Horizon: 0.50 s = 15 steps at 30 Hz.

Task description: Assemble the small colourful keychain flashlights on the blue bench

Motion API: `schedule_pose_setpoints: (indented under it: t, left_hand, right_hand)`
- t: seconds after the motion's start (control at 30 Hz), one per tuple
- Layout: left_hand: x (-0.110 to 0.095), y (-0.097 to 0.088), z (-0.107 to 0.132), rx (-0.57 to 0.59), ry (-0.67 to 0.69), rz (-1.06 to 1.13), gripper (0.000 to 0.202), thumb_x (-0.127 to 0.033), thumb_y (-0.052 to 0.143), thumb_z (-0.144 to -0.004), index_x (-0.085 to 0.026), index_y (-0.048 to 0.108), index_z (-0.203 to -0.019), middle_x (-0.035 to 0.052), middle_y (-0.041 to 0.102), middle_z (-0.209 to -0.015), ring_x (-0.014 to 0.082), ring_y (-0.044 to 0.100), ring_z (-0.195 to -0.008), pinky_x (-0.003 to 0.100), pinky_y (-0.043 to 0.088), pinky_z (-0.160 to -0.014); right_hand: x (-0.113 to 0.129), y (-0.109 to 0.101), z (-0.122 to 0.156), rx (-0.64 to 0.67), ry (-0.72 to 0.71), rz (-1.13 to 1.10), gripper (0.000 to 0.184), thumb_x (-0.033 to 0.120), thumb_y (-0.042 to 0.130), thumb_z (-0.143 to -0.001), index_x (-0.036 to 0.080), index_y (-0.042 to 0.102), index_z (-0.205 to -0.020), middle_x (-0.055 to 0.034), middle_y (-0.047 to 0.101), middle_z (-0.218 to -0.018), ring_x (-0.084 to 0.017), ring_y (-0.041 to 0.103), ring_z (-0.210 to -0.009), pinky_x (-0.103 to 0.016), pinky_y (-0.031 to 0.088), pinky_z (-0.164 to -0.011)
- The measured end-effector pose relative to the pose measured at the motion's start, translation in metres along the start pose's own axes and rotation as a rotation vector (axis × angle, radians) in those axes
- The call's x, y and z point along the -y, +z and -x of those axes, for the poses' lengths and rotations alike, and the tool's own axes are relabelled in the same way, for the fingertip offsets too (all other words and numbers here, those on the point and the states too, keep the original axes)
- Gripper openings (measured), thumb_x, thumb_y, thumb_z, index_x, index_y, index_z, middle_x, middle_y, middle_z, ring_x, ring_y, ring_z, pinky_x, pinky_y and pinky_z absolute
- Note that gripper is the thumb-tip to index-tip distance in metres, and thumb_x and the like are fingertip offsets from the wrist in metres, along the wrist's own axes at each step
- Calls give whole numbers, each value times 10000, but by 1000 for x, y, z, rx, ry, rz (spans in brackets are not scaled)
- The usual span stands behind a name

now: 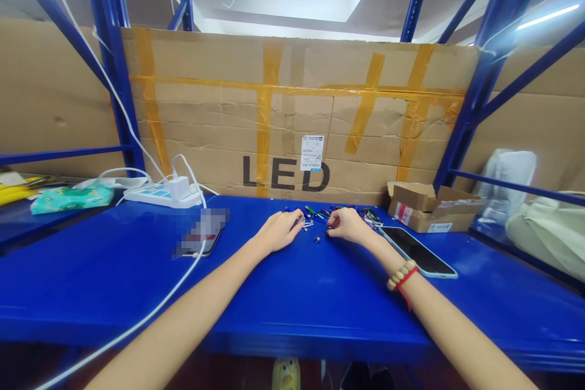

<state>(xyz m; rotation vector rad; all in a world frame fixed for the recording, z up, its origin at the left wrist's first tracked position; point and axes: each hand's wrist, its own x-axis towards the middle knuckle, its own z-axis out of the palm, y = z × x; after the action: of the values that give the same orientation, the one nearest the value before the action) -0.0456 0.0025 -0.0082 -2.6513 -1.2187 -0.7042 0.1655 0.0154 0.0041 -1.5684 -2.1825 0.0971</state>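
Note:
A loose pile of small shiny, many-coloured pieces (322,214) lies on the blue tabletop (292,298), too small to name. At its left edge is my left hand (280,231), palm down, with thumb and bent fingers close together around something small and silvery that I cannot make out. My right hand (350,225) is over the pile's right part, fingers curled into a pinch; whatever lies between the tips is hidden. One small dark piece (317,239) sits apart, on the table between the hands.
Right of my right hand lies a phone (420,253), with an opened cardboard box (429,207) behind it. On the left are a partly blurred dark phone (205,237), a white cable (169,292), a power strip (158,194) and a green packet (73,198). Taped cardboard (205,128) stands behind.

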Motion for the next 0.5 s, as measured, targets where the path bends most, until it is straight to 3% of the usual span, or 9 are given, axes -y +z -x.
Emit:
schedule_pose_setpoints:
  t: [0.13,0.37,0.5]
  left_hand:
    - [-1,2,2,31,-12,-24,244,-338,301,-910,-195,487,-977,83,667,-947,228,630,-868,320,451,-750]
    - [-8,3,4,66,-24,-84,297,-348,247,-920,-187,464,-1043,93,668,-926,230,638,-858,321,457,-736]
    - [-13,3,5,101,-15,-129,351,-372,239,-917,-169,448,-1112,111,674,-884,251,650,-821,332,463,-706]
  right_hand:
    - [-1,4,-2,-17,-28,-48,151,101,667,-581,124,677,-729,-48,690,-689,-151,628,-636,-206,458,-582]
    - [1,8,-1,16,-66,-130,240,366,681,-671,134,707,-728,-36,648,-527,-145,589,-479,-226,435,-527]
    - [-1,10,-3,-24,-91,-135,258,347,651,-713,121,705,-826,-37,657,-579,-142,600,-498,-225,440,-549]
